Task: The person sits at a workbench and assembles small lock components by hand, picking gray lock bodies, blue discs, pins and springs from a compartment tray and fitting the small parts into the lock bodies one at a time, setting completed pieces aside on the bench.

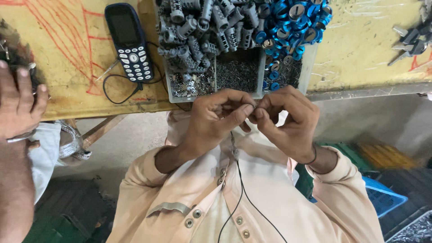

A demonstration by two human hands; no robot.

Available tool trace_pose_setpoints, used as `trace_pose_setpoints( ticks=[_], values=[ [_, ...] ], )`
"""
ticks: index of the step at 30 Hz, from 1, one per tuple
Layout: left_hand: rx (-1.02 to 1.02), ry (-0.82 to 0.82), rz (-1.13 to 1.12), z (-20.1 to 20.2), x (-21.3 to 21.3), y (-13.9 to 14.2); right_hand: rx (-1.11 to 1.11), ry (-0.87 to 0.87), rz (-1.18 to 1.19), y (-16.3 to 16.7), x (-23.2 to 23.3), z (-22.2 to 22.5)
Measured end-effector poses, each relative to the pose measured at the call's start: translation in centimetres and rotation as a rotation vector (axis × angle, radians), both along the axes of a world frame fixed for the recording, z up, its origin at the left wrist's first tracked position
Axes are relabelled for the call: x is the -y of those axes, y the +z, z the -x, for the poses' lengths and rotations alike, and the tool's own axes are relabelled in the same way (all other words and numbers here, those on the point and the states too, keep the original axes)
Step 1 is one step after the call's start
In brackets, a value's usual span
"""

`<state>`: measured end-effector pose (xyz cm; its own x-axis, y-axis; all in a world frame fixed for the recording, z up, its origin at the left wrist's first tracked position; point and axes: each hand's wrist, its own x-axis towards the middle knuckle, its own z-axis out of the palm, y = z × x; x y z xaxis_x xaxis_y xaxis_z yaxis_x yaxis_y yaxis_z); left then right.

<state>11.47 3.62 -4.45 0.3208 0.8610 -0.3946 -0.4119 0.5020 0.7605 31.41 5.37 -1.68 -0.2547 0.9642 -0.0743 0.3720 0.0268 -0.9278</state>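
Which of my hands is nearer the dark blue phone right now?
Left. The left hand sits below and right of the phone, past the table edge; the right hand is farther right, beyond it.

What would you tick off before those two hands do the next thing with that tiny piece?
1. Small metal piece pinched between fingertips of both hands: ok.
2. Left hand and right hand meeting just in front of the parts tray: ok.
3. Grey cylinders and blue rings heaped in the tray: ok.
4. How the piece is turned: cannot tell, too small.
5. Another person's hand well apart, at the table's edge: ok.
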Motion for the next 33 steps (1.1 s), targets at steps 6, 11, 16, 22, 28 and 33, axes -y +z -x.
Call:
trace_pose_setpoints(
  ticks=[6, 11, 16, 22, 28, 33],
  values=[
    [0.022, 0.039, -0.007, -0.2, 0.2, 0.0, 0.094, 0.054, -0.071, 0.4, -0.3, 0.2],
    [-0.080, 0.044, -0.073, -0.4, 0.3, 0.8, 0.038, 0.046, -0.068, -0.1, -0.1, 0.0],
    [0.004, 0.056, -0.058, -0.1, -0.2, 0.6, 0.148, 0.129, -0.470, -1.8, 0.0, -0.2],
    [0.169, -0.001, 0.080, 0.6, -0.2, 0.4, 0.126, 0.245, -0.673, -2.9, -0.8, -0.5],
    [-0.188, 0.048, -0.208, 0.9, 0.0, 1.4, 0.109, 0.274, -0.668, -3.4, -0.7, -0.5],
    [-0.211, 0.018, -0.209, 1.8, -0.1, 1.5, 0.032, 0.361, -0.282, -1.0, -1.7, -0.9]
  ],
)
